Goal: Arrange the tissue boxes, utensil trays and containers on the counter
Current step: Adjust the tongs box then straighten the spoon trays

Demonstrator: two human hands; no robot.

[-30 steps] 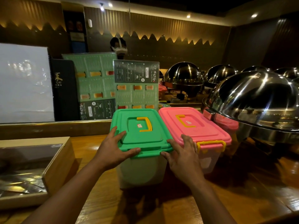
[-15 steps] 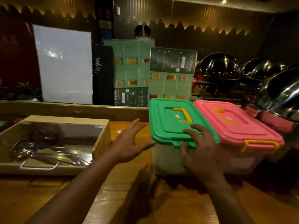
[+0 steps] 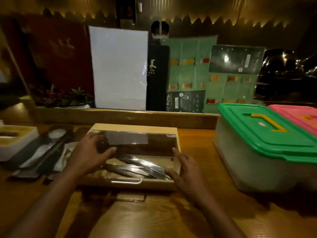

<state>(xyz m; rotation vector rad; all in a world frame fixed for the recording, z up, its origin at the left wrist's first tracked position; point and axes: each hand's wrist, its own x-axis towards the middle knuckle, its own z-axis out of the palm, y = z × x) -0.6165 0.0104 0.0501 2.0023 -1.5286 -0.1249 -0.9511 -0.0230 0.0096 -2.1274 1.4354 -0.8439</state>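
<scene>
A wooden utensil tray (image 3: 135, 126) with a clear lid and a metal handle sits on the counter in front of me, with dark utensils lying inside. My left hand (image 3: 87, 152) clasps its left side, thumb on the lid. My right hand (image 3: 187, 169) is at its right wall, fingers straight and apart, just touching the rim. To the right stands a clear container with a green lid (image 3: 267, 134). The pink lid (image 3: 298, 114) of a second container shows right beside it at the frame's edge.
A black tray of spoons (image 3: 39, 152) lies left of the utensil tray, with a white box (image 3: 15, 136) beyond it. Behind a raised wooden ledge (image 3: 127, 115) stand a white board (image 3: 120, 67) and green menus (image 3: 192, 71). Steel chafing domes (image 3: 288, 69) are far right.
Both hands have left the green-lidded container and moved left onto the utensil tray. My view has swung left, so the containers now sit at the right edge.
</scene>
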